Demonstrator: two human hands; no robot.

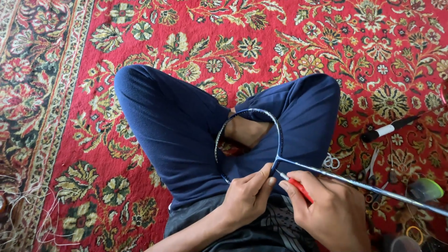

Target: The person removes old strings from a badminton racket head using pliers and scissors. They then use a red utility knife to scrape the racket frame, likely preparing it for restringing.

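A blue badminton racket frame with no strings lies across my crossed legs in blue trousers; its thin shaft runs off to the lower right. My left hand pinches the frame's lower rim near the throat. My right hand grips a red-handled awl, its metal tip touching the frame just beside my left thumb. My bare foot shows through the empty hoop.
I sit on a red floral carpet. Right of my knee lie a black and white handle, scissors, small metal tools and a green-topped object. Loose white string lies at the lower left.
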